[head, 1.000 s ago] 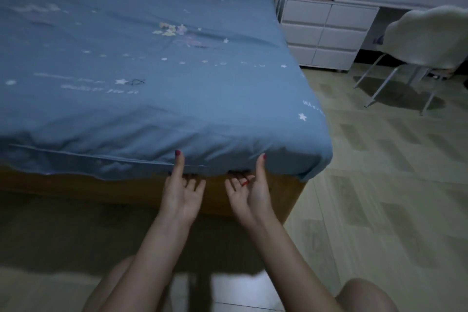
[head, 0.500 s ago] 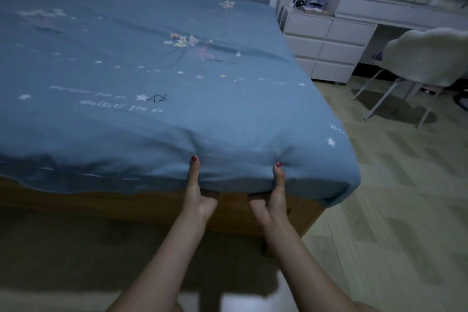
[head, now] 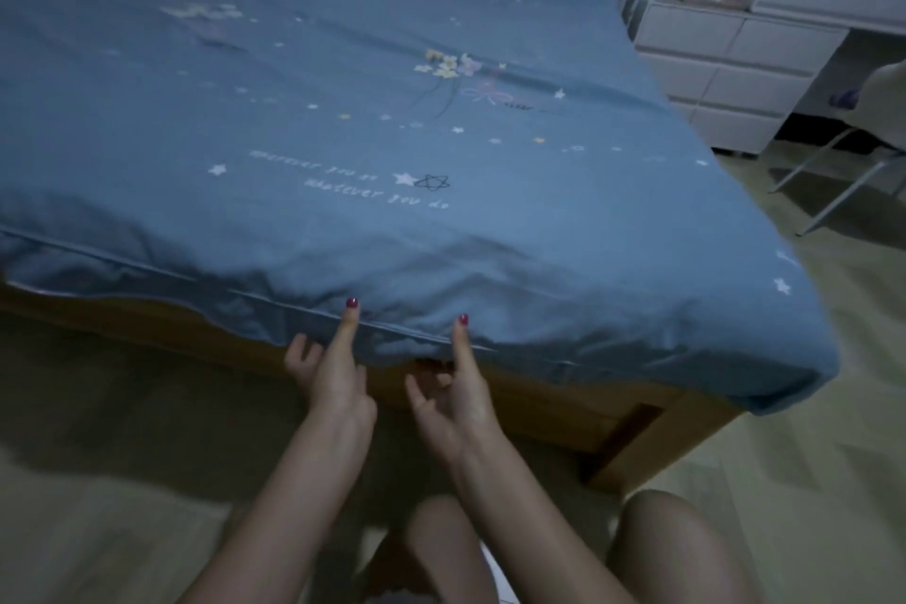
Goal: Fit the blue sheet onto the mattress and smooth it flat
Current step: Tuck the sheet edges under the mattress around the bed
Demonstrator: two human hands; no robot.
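The blue sheet [head: 392, 152] lies spread over the mattress, and its near edge hangs down over the side, just above the wooden bed frame [head: 564, 402]; the mattress itself is hidden under the cloth; the left hand [head: 331, 373] and the right hand [head: 453, 387] reach up to this edge from below, close to each other; each thumb lies flat on the front of the cloth, pointing up; the other fingers bend loosely under the hem, and I cannot tell if they hold any cloth; the hem [head: 294, 311] runs long from left to right, across both thumbs, so the cloth to tuck is right above the fingers and goes back under the bed top; both hands are at the same edge, and the right hand is nearer to the bed's near corner [head: 765, 387]; I think the next job is to push this edge in under the mattress; the cloth near the edge looks a bit wrinkled, while the top looks mostly flat; I count one sheet, one bed, two hands, two bare knees low down, one white set of drawers [head: 725, 74] and one chair [head: 872, 113] on the right.
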